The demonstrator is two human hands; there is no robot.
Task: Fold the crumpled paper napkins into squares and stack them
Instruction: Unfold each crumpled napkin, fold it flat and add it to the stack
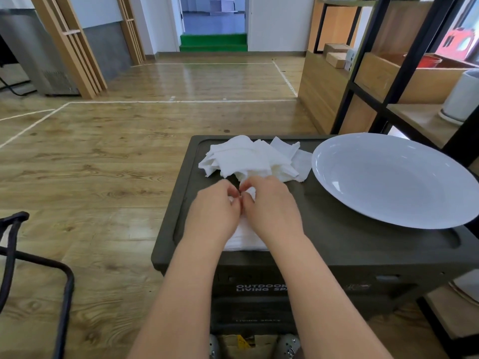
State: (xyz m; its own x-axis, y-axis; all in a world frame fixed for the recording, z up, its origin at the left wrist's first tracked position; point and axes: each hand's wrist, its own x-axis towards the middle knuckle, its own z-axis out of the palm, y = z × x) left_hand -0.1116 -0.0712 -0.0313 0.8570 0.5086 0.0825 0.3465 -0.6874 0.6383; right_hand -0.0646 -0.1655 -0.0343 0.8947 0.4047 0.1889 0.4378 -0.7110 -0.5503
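Observation:
A heap of crumpled white napkins (248, 159) lies at the far side of the dark box lid (350, 244). Closer to me, one white napkin (245, 238) lies flat on the lid, mostly hidden under my hands. My left hand (213, 209) and my right hand (269, 206) meet above it, fingertips curled and pinching the napkin's far edge (251, 193) between them.
A large white plate (388, 177) sits on the right part of the lid, close to the napkin heap. Black-framed wooden shelves (375, 81) stand to the right. A black chair frame (39, 268) is at the left on the wooden floor.

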